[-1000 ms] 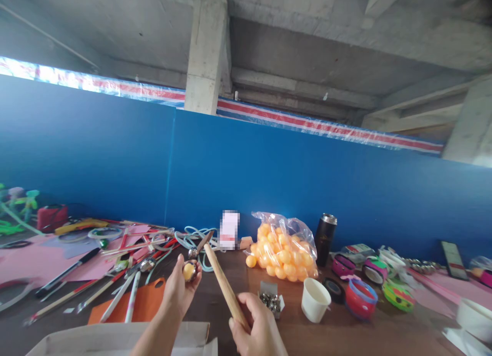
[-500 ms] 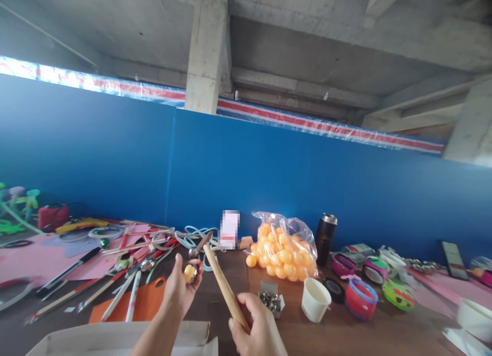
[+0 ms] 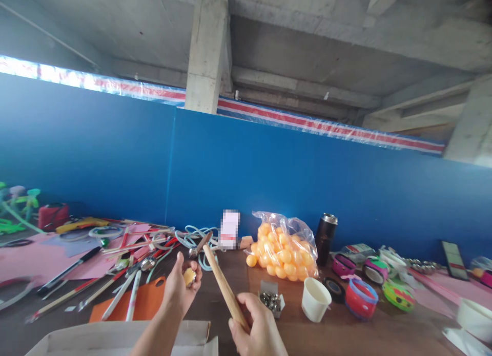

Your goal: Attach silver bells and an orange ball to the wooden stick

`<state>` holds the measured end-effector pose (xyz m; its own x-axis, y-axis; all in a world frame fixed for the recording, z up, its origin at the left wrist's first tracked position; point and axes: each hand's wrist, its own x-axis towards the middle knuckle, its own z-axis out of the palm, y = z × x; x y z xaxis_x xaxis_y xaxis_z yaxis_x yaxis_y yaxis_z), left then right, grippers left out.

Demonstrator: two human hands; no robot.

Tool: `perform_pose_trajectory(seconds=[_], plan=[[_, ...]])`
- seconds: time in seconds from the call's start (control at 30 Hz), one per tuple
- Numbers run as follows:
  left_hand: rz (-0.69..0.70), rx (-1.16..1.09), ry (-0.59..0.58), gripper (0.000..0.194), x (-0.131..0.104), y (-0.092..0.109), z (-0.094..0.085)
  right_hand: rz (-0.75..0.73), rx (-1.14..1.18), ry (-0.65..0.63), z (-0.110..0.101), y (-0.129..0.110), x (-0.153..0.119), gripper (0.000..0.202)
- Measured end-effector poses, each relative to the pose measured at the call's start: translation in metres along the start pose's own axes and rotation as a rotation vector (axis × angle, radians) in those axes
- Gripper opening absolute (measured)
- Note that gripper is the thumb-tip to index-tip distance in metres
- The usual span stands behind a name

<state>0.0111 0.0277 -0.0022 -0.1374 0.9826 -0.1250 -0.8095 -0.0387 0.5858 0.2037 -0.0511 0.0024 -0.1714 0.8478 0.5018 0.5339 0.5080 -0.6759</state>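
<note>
My left hand [image 3: 180,287] is curled around a small round object [image 3: 189,277] with a yellow face and a shiny metallic edge. What kind of object it is, I cannot make out. A pale wooden stick [image 3: 224,285] slants up and left from my right hand [image 3: 259,322], whose fingers are wrapped around its lower end. Between the two hands there is a gap, and the stick does not touch the round object. Just beyond the left fingertips lie a silvery ball [image 3: 192,252] and a brown pointed piece [image 3: 203,242].
A clear bag of orange balls [image 3: 284,256] stands behind a small box of metal balls [image 3: 271,300] and a white cup [image 3: 315,299]. Several sticks and tubes clutter the left, near an orange sheet [image 3: 148,305]. A black flask [image 3: 326,238] stands before the blue partition [image 3: 269,161].
The round object has turned slightly in my left hand, so more of its yellow face shows. My right hand and the stick have hardly moved.
</note>
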Motion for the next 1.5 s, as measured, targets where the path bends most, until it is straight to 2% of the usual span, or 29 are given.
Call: perform_pose_trajectory(seconds=[0.17,0.33,0.5,0.67,0.93,1.2,1.37,1.5], plan=[[0.000,0.114,-0.035,0.050,-0.003,-0.001,0.001,0.002,-0.002,-0.001,0.000,-0.001,0.000,0.027],[0.073,0.162,0.074,0.043,0.000,-0.003,-0.001,0.019,0.004,-0.009,-0.001,-0.002,0.000,0.026],[0.099,0.198,0.121,0.039,0.005,-0.003,-0.007,0.047,0.023,-0.002,-0.004,-0.005,0.001,0.023],[0.145,0.237,0.193,0.043,0.004,-0.002,-0.006,0.097,-0.012,-0.096,-0.007,-0.008,0.002,0.023],[0.124,0.261,0.192,0.044,0.006,-0.001,-0.006,0.148,-0.027,-0.186,-0.012,-0.017,0.002,0.024],[0.217,0.322,0.363,0.041,0.015,-0.003,-0.015,0.159,-0.026,-0.219,-0.017,-0.028,0.002,0.026],[0.238,0.397,0.473,0.043,0.016,-0.002,-0.015,0.164,-0.032,-0.276,-0.019,-0.032,0.003,0.026],[0.233,0.476,0.506,0.048,0.015,-0.001,-0.013,0.149,-0.024,-0.272,-0.021,-0.034,0.003,0.025]])
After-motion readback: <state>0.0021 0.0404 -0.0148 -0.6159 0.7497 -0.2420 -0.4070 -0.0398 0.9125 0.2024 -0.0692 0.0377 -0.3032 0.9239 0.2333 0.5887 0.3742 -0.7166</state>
